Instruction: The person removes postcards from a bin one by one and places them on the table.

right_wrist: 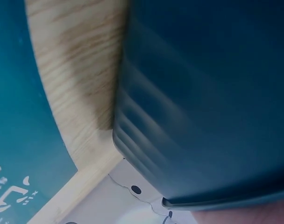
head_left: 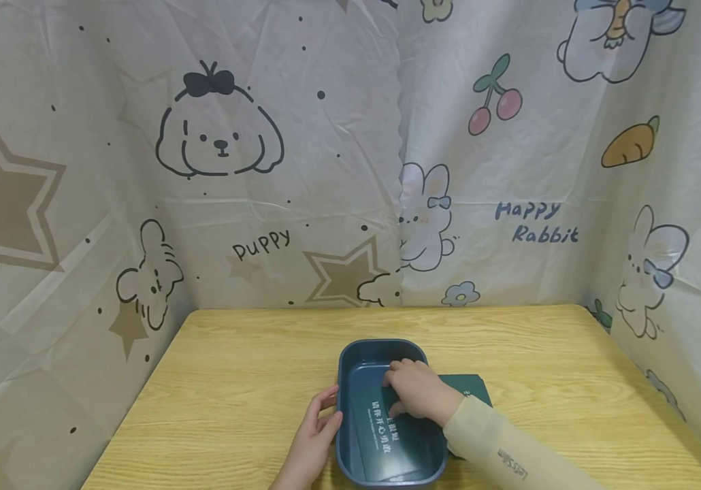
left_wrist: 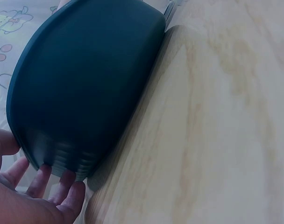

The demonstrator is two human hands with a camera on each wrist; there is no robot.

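Note:
A dark blue rectangular container (head_left: pixel 392 482) stands on the table, its outer wall (left_wrist: pixel 86 88) large in the left wrist view. My left hand (head_left: pixel 315 432) rests its fingertips and thumb against the container's left side; the left wrist view shows the same hand (left_wrist: pixel 37 193) with fingers spread along the wall. A dark green card (head_left: pixel 387 449) with white writing lies slightly askew inside. Over the container's right rim reaches my right hand (head_left: pixel 419 391), its bent fingers and thumb pinching at the card's upper part; the fingertips are partly hidden.
Another green card or booklet (head_left: pixel 469 386) lies on the wooden table (head_left: pixel 234 381) to the container's right, partly behind my right forearm; its white writing also shows in the right wrist view. Patterned cloth (head_left: pixel 338 136) hangs behind and at both sides.

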